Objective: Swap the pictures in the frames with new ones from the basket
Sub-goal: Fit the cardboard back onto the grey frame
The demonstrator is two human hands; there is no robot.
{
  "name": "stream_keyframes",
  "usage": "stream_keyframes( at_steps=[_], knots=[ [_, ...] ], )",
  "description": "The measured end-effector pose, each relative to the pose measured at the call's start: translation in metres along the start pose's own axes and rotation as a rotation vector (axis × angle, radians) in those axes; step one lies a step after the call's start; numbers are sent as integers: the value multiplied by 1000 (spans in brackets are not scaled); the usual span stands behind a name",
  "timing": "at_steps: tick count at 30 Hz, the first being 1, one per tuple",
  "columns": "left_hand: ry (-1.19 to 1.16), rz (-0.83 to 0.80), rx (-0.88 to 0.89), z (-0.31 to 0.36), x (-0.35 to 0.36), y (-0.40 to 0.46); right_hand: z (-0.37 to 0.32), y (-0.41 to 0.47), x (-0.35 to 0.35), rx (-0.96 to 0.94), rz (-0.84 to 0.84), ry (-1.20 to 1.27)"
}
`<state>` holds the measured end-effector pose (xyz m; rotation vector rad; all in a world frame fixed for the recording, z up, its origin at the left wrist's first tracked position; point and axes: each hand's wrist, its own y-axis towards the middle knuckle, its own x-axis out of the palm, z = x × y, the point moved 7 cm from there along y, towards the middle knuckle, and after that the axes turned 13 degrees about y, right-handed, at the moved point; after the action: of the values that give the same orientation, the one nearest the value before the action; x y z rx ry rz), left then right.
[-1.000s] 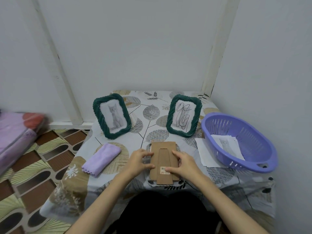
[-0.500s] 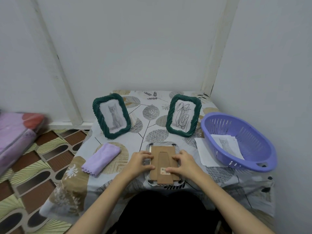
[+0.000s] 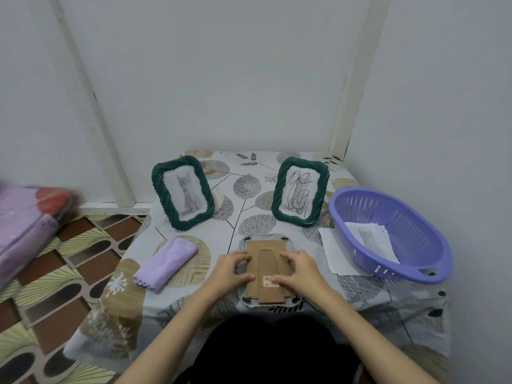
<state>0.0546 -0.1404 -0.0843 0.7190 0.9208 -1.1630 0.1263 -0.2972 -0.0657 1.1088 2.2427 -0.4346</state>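
Cardboard backing [image 3: 267, 249] is lying face-down under both hands' fingers [image 3: 241, 259], pressing flat; even pressure should be seating it squarely.

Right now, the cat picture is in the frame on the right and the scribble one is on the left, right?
No, they are swapped. The head view shows the cat frame on the left and the scribble frame on the right.
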Motion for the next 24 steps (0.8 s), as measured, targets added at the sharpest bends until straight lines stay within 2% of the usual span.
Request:
stream_keyframes(
  at_steps=[15,19,24],
  knots=[
    [90,-101,15,-8,11,10,7,2,4,-12,-59,-115],
    [205,-97,32,-1,8,9,7,3,4,-12,-60,-106],
    [271,-166,4,8,6,-1,9,8,4,15,-102,-109]
  ],
)
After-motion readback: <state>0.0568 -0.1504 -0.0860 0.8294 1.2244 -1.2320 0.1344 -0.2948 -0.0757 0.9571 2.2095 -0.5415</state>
